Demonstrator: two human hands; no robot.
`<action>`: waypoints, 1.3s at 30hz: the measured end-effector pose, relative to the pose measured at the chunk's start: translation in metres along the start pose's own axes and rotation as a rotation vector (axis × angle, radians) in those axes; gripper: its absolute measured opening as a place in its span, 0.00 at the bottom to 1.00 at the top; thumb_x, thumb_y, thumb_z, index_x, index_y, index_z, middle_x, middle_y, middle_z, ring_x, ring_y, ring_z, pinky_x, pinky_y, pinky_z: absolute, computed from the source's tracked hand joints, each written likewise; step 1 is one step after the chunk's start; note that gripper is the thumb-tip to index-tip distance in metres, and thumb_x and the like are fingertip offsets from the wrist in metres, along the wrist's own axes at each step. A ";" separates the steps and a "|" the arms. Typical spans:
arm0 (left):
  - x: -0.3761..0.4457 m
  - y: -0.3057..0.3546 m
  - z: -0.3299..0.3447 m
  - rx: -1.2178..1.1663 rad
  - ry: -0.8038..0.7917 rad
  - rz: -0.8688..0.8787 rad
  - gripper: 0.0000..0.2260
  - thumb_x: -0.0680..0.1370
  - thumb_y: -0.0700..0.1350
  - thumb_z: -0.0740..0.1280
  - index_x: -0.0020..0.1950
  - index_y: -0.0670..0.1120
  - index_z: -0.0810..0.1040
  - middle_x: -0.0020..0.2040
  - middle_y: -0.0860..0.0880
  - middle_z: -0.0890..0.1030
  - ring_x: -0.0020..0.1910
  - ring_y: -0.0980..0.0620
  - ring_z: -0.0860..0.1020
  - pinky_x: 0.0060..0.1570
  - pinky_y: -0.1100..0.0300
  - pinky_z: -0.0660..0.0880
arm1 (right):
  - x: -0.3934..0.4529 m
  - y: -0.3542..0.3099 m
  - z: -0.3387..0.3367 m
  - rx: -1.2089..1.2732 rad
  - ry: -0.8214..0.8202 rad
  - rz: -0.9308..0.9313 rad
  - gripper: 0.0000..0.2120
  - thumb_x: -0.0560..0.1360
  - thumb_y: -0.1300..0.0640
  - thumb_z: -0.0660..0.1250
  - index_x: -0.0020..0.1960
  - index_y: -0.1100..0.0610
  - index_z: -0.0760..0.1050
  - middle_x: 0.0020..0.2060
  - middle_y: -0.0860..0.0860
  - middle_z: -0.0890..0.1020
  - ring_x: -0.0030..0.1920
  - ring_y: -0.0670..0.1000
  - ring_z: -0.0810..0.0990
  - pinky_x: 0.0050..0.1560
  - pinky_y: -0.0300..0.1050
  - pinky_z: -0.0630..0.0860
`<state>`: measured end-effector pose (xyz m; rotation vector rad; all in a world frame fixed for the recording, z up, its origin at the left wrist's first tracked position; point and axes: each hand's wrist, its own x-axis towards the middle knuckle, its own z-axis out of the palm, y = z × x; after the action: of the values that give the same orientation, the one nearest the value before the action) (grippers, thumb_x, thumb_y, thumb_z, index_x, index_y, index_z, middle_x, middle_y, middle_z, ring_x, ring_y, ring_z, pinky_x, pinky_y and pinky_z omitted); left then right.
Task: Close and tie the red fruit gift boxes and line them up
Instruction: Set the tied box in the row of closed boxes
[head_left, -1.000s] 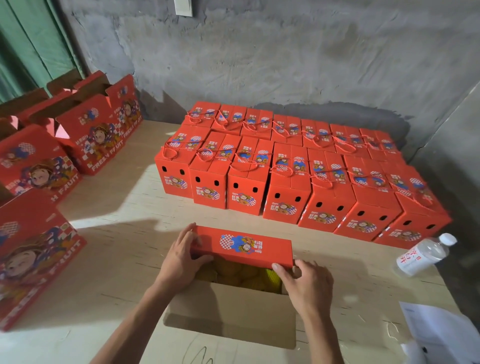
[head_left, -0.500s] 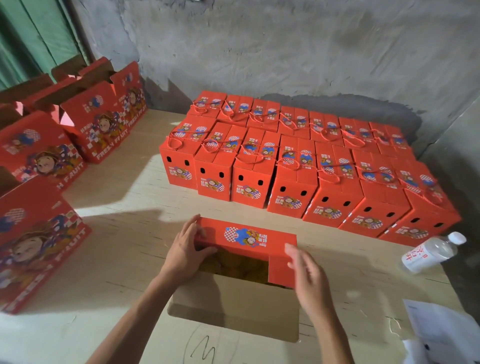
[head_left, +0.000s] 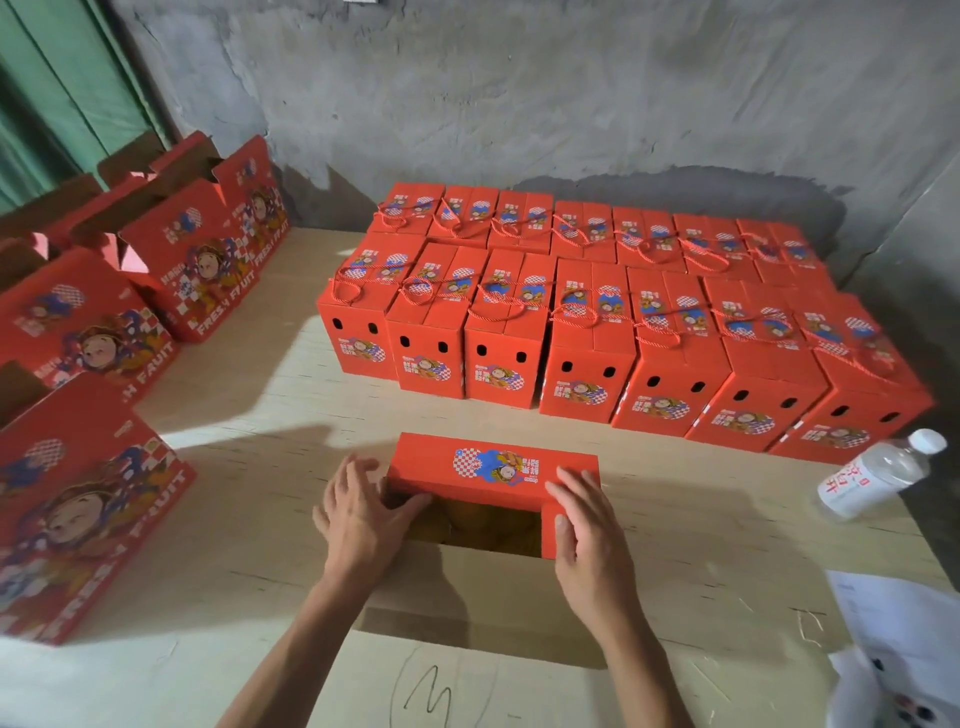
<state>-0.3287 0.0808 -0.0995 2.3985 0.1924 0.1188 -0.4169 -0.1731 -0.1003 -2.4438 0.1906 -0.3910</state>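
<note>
An open red fruit gift box (head_left: 493, 470) stands in front of me on the wooden table (head_left: 260, 415). Its far red top flap is folded down flat, its near brown flap (head_left: 483, 592) hangs open toward me, and orange fruit (head_left: 483, 522) shows in the gap. My left hand (head_left: 363, 512) presses the left end of the red flap, fingers spread. My right hand (head_left: 584, 525) lies flat on the right side flap and pushes it down. Behind stand two rows of several closed, rope-tied red boxes (head_left: 587, 353).
Several larger open red boxes (head_left: 78, 499) stand along the left side. A plastic water bottle (head_left: 878, 475) lies at the right table edge, with white papers (head_left: 904, 649) near the front right corner. A grey concrete wall runs behind the rows.
The far red flap has come down from tilted to flat. My right hand moved from the flap's front edge onto the right side flap. The left hand stayed at the left end.
</note>
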 end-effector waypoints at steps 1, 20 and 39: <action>-0.003 -0.002 0.000 -0.042 -0.004 -0.074 0.34 0.70 0.57 0.79 0.70 0.48 0.68 0.73 0.45 0.69 0.74 0.40 0.64 0.72 0.38 0.62 | 0.000 0.000 -0.001 0.021 0.003 -0.005 0.18 0.83 0.64 0.62 0.72 0.56 0.76 0.75 0.48 0.71 0.79 0.50 0.62 0.77 0.51 0.65; -0.040 -0.010 -0.017 -0.099 0.037 0.539 0.14 0.78 0.43 0.67 0.62 0.45 0.81 0.62 0.54 0.80 0.58 0.51 0.75 0.57 0.49 0.75 | -0.002 0.002 0.002 0.073 0.063 -0.029 0.18 0.81 0.67 0.64 0.69 0.57 0.78 0.73 0.48 0.74 0.78 0.49 0.63 0.73 0.54 0.72; -0.031 -0.038 -0.013 0.010 -0.161 0.657 0.24 0.85 0.56 0.55 0.77 0.47 0.70 0.77 0.54 0.67 0.74 0.50 0.64 0.72 0.46 0.66 | -0.002 0.002 -0.003 0.066 -0.005 -0.027 0.18 0.84 0.62 0.61 0.72 0.54 0.75 0.76 0.43 0.69 0.80 0.43 0.57 0.74 0.49 0.71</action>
<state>-0.3652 0.1121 -0.1161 2.3772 -0.6748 0.2224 -0.4203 -0.1758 -0.0994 -2.3838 0.1406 -0.3973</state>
